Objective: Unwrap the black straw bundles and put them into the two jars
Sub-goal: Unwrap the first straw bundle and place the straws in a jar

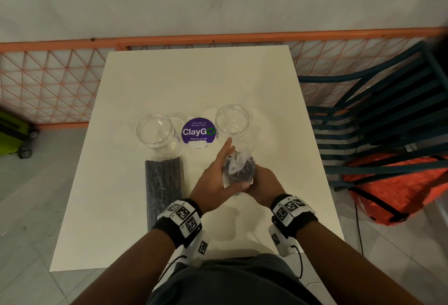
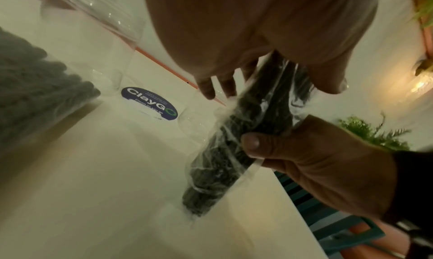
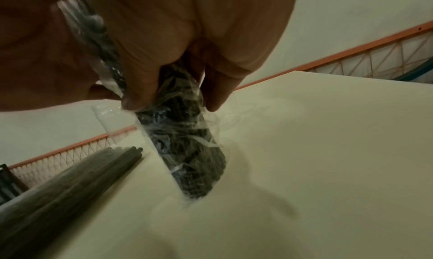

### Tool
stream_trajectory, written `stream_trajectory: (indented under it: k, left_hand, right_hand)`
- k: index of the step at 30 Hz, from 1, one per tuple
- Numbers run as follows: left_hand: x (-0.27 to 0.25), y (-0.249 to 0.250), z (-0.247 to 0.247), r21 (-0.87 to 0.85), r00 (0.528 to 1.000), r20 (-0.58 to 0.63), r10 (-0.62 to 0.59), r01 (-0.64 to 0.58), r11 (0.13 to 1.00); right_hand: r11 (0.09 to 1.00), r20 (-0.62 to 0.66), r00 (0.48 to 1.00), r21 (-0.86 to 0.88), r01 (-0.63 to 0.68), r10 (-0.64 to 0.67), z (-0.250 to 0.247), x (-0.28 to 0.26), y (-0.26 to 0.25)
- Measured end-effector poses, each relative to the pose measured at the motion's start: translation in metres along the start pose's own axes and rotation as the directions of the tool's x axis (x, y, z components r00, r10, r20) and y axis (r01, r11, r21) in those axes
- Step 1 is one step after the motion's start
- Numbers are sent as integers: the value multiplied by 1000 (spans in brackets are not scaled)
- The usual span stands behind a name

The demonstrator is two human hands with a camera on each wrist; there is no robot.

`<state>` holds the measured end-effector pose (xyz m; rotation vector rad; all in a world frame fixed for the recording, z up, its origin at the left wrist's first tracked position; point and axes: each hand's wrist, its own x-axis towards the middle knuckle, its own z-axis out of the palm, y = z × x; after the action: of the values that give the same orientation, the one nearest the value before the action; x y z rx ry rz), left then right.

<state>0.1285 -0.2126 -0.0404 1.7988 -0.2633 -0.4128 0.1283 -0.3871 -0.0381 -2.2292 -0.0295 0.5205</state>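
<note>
White table (image 1: 116, 207): wrapped straw bundle (image 1: 238, 167) upright between both grips, right hand (image 1: 263, 183) clasping, left hand (image 1: 213, 181) flat alongside.

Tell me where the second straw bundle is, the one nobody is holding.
In the head view, the second straw bundle lies flat on the table, left of both hands, just in front of the left jar.

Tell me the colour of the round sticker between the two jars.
Purple with white lettering, on the round sticker; head view shows it best.
</note>
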Motion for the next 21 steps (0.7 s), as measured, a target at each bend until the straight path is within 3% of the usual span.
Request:
stream_trajectory:
  k: [5,9,16,18,21]
  left_hand:
    - [-1,-2,7,146,995,-64,-71,79,986]
    - [1,-26,11,314,1000,30,1,-10,950]
    - [8,-36,13,315,990,19,-138,125,941]
    - [12,-29,11,310,982,20,-188,173,935]
    - [17,-36,11,423,969,49,-241,198,884]
  right_hand:
    - [996,74,994,-48,-74,77,5,9,7]
    - [987,89,989,-123,-106,117,12,14,15]
    - [969,188,975,-238,-71,118,20,23,18]
    - [991,159,987,-135,-13,34,15,23,16]
    - [969,42,997,241,49,-61,2,10,15]
